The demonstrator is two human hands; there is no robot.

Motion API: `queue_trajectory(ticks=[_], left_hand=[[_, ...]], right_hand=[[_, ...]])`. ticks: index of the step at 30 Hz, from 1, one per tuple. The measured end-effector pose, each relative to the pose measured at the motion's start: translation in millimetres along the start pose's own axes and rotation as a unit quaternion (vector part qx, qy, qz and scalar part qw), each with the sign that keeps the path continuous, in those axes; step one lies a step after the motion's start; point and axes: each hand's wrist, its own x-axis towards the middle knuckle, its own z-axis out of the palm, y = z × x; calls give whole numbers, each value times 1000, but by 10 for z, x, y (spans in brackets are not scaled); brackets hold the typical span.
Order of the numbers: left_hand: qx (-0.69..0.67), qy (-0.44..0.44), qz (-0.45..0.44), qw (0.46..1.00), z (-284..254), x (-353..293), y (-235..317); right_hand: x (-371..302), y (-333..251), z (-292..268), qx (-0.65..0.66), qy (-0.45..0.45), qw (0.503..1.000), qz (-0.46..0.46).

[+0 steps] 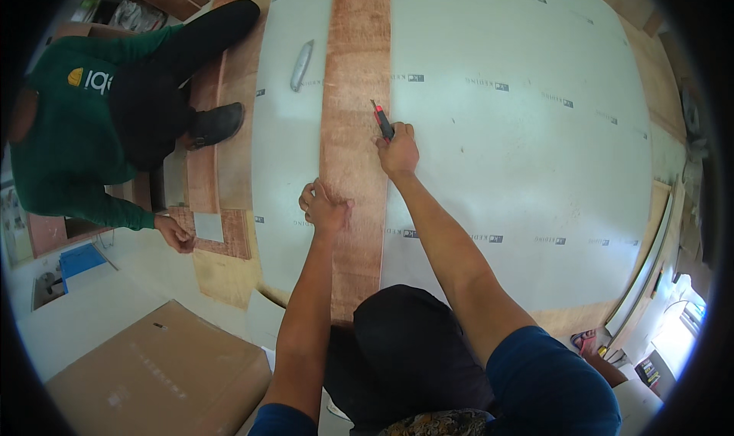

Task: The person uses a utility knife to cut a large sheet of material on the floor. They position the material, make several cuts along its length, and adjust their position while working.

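Note:
A long reddish-brown wooden board [358, 46] lies lengthwise over a large pale green sheet [505, 161] with printed marks. My left hand [327, 209] presses on the board, its fingers curled over the left edge and its thumb apart on the face. Farther up, at the board's right edge, my right hand [399, 150] is closed around a black and red utility knife [384, 124]. The knife's blade points away from me, over the board; whether its tip touches the wood I cannot tell.
A grey, elongated object [302, 66] lies on the sheet left of the board. A co-worker in a green top [76, 130] is at the left, one hand near a wooden frame piece [237, 233]. A large cardboard box [160, 367] stands at the lower left.

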Motion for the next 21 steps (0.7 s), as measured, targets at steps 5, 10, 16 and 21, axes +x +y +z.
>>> queue_trajectory(ticks=[5,10,16,21], left_hand=[[-14,7,32,999,27,-20,-77],[-22,-2,26,999,16,8,-18],[-16,-18,32,999,4,3,-79],[-9,-13,29,999,-51,-13,-42]], right_hand=[[1,134,-21,1,-8,1000,-20],[27,149,-15,4,5,999,-45],[92,224,-60,-16,-28,997,-65],[69,260,-90,-14,-28,997,-77]])
